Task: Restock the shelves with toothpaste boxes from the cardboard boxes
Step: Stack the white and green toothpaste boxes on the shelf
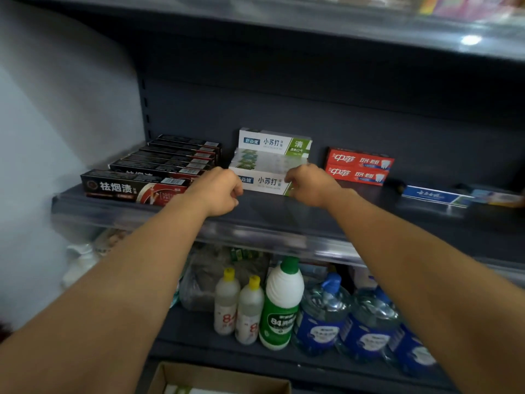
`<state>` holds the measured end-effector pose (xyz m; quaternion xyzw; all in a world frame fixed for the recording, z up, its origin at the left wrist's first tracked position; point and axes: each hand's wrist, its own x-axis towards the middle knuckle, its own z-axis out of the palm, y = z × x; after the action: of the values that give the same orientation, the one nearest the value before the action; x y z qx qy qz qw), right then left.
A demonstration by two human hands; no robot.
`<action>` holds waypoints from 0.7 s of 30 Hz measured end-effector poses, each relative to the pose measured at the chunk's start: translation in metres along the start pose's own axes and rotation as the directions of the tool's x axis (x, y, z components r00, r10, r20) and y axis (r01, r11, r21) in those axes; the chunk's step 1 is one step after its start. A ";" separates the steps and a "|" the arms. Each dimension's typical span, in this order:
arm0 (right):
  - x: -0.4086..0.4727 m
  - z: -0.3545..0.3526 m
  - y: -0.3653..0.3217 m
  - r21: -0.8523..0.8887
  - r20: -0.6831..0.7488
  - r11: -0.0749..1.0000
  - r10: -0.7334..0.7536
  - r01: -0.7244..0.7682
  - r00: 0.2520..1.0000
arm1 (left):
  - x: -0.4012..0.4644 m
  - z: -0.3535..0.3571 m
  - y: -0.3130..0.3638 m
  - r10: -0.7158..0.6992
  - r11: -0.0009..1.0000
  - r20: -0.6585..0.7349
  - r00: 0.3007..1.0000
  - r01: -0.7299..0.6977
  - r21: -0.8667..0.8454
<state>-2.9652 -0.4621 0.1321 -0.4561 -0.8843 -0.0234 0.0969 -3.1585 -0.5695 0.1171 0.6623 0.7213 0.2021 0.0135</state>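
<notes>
Forearms reach up from the cardboard box on the floor to the shelf. Left hand and right hand each curl round an end of the front white-and-green toothpaste box, marked 小苏打, seating it before its stack. Judged step: placing this box; next calls for letting go squarely, then fetching more. Black boxes read 祛烟渍; red boxes read 中華. Below, a green bottle shows 84.
</notes>
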 end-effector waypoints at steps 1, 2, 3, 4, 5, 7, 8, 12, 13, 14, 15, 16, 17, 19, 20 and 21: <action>-0.013 -0.003 -0.004 0.002 -0.001 1.000 -0.002 0.002 1.000 | -0.009 -0.003 0.005 0.005 1.000 0.001 1.000 -0.005 0.008; -0.027 -0.005 -0.009 0.002 -0.005 1.000 -0.008 0.008 1.000 | -0.019 -0.006 0.011 0.010 1.000 0.004 1.000 -0.010 0.013; -0.041 -0.007 -0.013 0.001 -0.010 1.000 -0.021 0.021 1.000 | -0.029 -0.009 0.016 0.016 1.000 0.010 1.000 -0.016 0.016; -0.055 -0.008 -0.018 0.001 -0.012 0.999 -0.038 0.038 0.999 | -0.039 -0.011 0.021 0.022 1.000 0.019 1.000 -0.022 0.019; -0.069 -0.009 -0.023 0.004 -0.015 0.998 -0.055 0.055 0.998 | -0.050 -0.013 0.025 0.030 0.999 0.027 0.999 -0.031 0.025; -0.096 -0.009 -0.032 0.017 -0.016 0.997 -0.071 0.071 0.997 | -0.071 -0.013 0.030 0.052 0.998 0.050 0.997 -0.054 0.038; -0.108 -0.006 -0.037 0.024 -0.013 0.997 -0.074 0.075 0.997 | -0.081 -0.012 0.031 0.063 0.997 0.066 0.996 -0.066 0.044; -0.147 0.019 -0.051 0.044 0.017 0.996 -0.079 0.078 0.997 | -0.122 0.005 0.029 0.076 0.991 0.138 0.987 -0.091 0.100; -0.154 0.027 -0.055 0.057 0.024 0.995 -0.087 0.086 0.996 | -0.131 0.011 0.026 0.073 0.989 0.159 0.985 -0.092 0.113; -0.161 0.037 -0.058 0.073 0.035 0.993 -0.093 0.090 0.995 | -0.140 0.017 0.022 0.067 0.988 0.185 0.980 -0.092 0.128; -0.167 0.046 -0.061 0.086 0.044 0.992 -0.098 0.094 0.994 | -0.148 0.023 0.017 0.057 0.986 0.214 0.975 -0.089 0.144; -0.172 0.056 -0.065 0.095 0.052 0.991 -0.101 0.096 0.994 | -0.155 0.029 0.012 0.047 0.983 0.242 0.969 -0.088 0.159; -0.177 0.068 -0.068 0.102 0.057 0.990 -0.103 0.097 0.993 | -0.161 0.036 0.006 0.046 0.981 0.265 0.963 -0.093 0.170; -0.185 0.093 -0.074 0.114 0.080 0.990 -0.098 0.088 0.992 | -0.171 0.051 -0.006 0.049 0.978 0.306 0.951 -0.108 0.180; -0.189 0.107 -0.077 0.120 0.103 0.990 -0.093 0.080 0.990 | -0.176 0.060 -0.012 0.050 0.977 0.330 0.943 -0.115 0.181; -0.193 0.122 -0.079 0.124 0.131 0.989 -0.093 0.077 0.987 | -0.180 0.070 -0.018 0.050 0.976 0.355 0.933 -0.122 0.182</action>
<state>-2.9390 -0.6473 -0.0212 -0.4118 -0.9074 0.0564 0.0620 -3.1334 -0.7241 0.0028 0.7167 0.6943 0.0080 0.0651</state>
